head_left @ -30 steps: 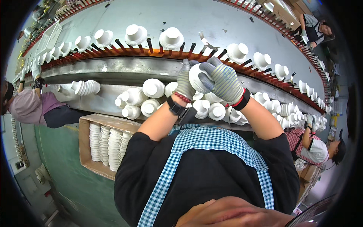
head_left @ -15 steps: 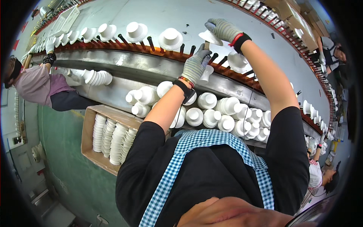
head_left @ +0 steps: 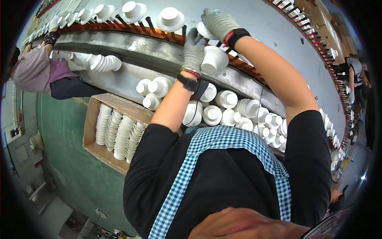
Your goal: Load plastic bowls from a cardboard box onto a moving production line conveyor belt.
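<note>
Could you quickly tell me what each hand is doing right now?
Left hand: closed on a white ceramic cup.
Right hand: closed on a white ceramic piece, mostly hidden.

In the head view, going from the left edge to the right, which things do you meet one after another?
Co-worker in a pink top → cardboard box of stacked white bowls → left hand, gloved, on a white cup → right hand, gloved → another person far right.

A long grey shelf [head_left: 159,59] runs past. White cups [head_left: 211,115] sit on it in a bunch. A stack of white bowls [head_left: 104,63] lies on its side there.
</note>
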The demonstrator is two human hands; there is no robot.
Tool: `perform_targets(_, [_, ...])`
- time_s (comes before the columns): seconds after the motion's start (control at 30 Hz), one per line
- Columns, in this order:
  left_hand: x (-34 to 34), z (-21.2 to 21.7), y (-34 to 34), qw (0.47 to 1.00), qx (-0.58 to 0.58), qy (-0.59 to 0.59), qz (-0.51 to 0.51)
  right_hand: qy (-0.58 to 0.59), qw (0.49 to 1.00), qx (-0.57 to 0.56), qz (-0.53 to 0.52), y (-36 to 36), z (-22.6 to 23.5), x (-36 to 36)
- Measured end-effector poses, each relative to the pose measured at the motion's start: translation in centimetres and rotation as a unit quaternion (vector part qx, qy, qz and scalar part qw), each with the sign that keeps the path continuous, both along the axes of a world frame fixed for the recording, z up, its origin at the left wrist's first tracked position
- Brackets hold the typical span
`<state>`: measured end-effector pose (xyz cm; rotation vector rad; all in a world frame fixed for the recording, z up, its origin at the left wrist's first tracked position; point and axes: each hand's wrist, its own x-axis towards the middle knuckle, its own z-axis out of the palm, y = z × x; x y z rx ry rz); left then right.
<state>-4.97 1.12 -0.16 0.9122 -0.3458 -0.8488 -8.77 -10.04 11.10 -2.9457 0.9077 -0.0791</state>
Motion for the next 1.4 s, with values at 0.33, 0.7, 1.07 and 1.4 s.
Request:
perform_targets(0.33, [3.1,-1.6,6.1,0.982,0.163,-0.033,-0.090,-0.104,0.994,0.024,-0.013,6.3,4.0,0.2])
perform_targets(0.7, [-15.6,10.3,4.4,0.889,0.000,0.311,-0.336,0.027,1.000,0.008,0.000,10.2,10.0,-23.9])
perform_targets(1.07, [-27.9,3.5,-6.7,0.805,-0.046,-0.517,-0.286,0.010,0.963,-0.023,-0.267,-8.3,8.2,-40.5])
perform_targets(1.4, [-25.3,0.1,-6.1,0.839,0.043,-0.500,-0.209,-0.047,0.982,0.108,-0.146,-9.6,0.5,-33.6])
